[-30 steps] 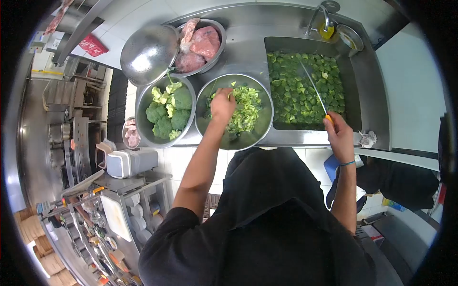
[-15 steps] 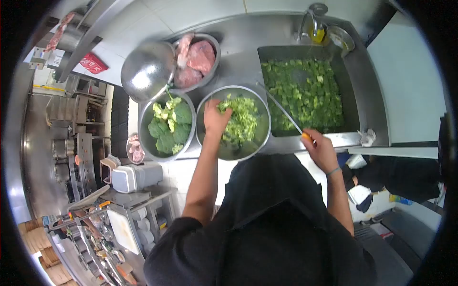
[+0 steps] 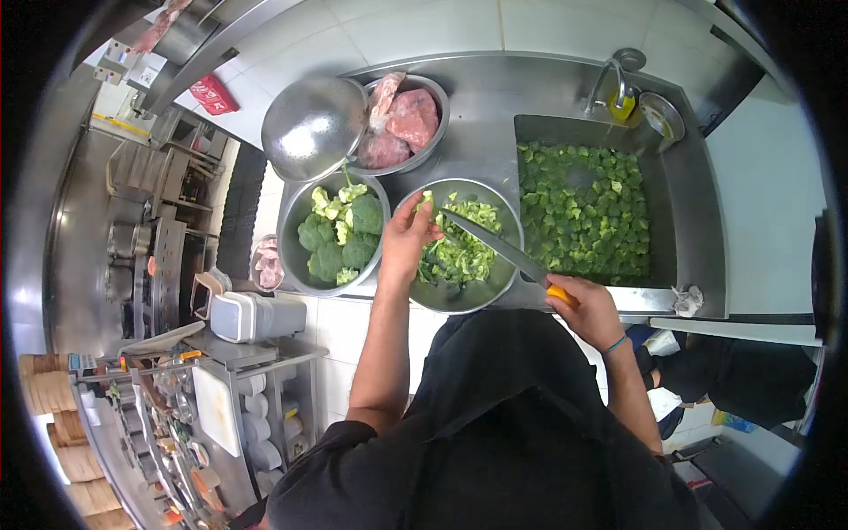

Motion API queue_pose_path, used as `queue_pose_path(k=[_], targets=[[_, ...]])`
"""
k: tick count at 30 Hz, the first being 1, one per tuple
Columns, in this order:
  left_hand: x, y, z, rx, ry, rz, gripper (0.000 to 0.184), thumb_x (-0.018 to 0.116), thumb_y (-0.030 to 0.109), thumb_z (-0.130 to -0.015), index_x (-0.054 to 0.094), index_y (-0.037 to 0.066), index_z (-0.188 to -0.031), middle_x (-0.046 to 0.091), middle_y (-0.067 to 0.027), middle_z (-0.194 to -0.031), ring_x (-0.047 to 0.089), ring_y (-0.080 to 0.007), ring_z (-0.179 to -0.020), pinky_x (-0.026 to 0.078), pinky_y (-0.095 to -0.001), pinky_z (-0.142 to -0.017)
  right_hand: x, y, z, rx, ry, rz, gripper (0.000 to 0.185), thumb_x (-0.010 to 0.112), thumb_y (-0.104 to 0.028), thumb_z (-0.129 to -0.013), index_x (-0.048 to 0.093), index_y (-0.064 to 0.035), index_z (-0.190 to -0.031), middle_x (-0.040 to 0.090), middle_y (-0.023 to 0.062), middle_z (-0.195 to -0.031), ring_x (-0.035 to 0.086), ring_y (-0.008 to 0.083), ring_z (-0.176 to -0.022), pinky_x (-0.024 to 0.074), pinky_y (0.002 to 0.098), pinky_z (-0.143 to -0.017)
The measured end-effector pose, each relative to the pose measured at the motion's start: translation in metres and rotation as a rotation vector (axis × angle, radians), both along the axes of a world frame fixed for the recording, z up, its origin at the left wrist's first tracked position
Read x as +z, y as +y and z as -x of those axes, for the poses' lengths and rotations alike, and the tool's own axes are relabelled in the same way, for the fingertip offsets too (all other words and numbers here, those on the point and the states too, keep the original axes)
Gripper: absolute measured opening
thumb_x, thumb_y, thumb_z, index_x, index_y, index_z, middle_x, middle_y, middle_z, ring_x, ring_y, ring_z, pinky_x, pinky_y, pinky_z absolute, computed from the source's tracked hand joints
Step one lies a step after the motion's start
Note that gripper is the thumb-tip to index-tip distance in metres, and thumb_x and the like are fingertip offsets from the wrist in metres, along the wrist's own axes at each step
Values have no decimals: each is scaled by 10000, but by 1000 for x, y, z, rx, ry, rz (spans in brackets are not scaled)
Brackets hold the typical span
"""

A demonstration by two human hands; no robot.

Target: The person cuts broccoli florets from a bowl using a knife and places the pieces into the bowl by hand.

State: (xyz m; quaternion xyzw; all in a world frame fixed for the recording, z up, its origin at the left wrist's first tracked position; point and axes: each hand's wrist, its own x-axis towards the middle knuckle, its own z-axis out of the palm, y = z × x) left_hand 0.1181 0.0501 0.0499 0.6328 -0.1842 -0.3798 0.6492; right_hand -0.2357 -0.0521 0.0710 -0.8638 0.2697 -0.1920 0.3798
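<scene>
My left hand is above the left side of a metal bowl, its fingers closed on a small pale-green broccoli piece. Cut green broccoli trimmings lie in this bowl. My right hand grips the orange handle of a long knife. Its blade reaches across the bowl, with the tip near my left fingers. To the left, a second metal bowl holds broccoli heads and pale stem pieces. Many broccoli florets fill the sink on the right.
Behind the bowls, raw meat sits in a metal bowl, with a shiny upturned bowl leaning beside it. A smaller meat bowl is at far left. A faucet stands behind the sink. Another person is at right.
My left hand has risen out of the trimmings with a broccoli piece. The knife has turned, bringing its blade over the bowl towards my left fingers. The whole view has shifted slightly.
</scene>
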Motion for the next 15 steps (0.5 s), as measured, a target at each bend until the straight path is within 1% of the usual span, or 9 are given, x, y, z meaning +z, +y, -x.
queue_pose_path(k=[4,5,7,8,10,11,14,15], targets=[[-10,5,-7,24,60,-6,522,686,367,-1077,619,-35,-1404,708,-95,-1036,639,-125,-827,607,-302,-749,4,3,-3,-9,-17,9,416,850,-225,-908,731,-76,-1277,788,134,-1067,758,350,-935,600,409,-817],[-14,7,-9,25,80,-8,524,689,388,-1073,636,-36,-1376,709,-97,-1013,638,-124,-815,605,-300,-739,6,4,-3,-3,-11,-6,410,844,-192,-909,724,-67,-1281,787,129,-1082,757,344,-956,598,403,-842],[-12,7,-9,34,94,-24,495,698,383,-1069,654,-30,-1338,700,-89,-985,637,-123,-796,604,-301,-729,10,6,-2,7,2,-37,402,831,-126,-913,710,-49,-1288,785,121,-1112,755,331,-999,594,393,-891],[-11,8,-9,39,101,-32,481,702,380,-1066,662,-27,-1320,696,-86,-972,637,-123,-787,604,-301,-724,9,6,-2,11,-17,-26,407,839,-152,-909,717,-60,-1285,786,126,-1099,757,337,-977,597,396,-867],[-9,7,-6,-4,34,-14,473,709,366,-1064,661,-26,-1324,686,-73,-959,635,-123,-786,600,-302,-719,7,7,-3,17,-54,-1,418,857,-206,-900,732,-82,-1280,788,135,-1072,760,350,-933,605,403,-818],[-8,6,-4,-25,1,-4,470,713,360,-1063,660,-25,-1327,681,-66,-952,634,-123,-785,599,-302,-716,7,8,-4,18,-57,9,419,855,-212,-902,731,-83,-1281,787,136,-1065,759,350,-927,604,404,-811],[-6,4,-1,-28,-43,-28,546,724,336,-1057,604,-56,-1416,668,-49,-922,638,-107,-760,609,-288,-719,7,8,-6,17,-51,34,421,850,-229,-908,729,-87,-1286,782,136,-1046,756,352,-910,601,409,-791],[-7,4,-2,-40,-31,-7,540,716,320,-1062,595,-60,-1425,662,-44,-924,636,-107,-770,610,-290,-723,7,8,-7,11,-38,38,422,848,-233,-910,728,-89,-1288,781,136,-1038,755,353,-904,599,411,-784]])
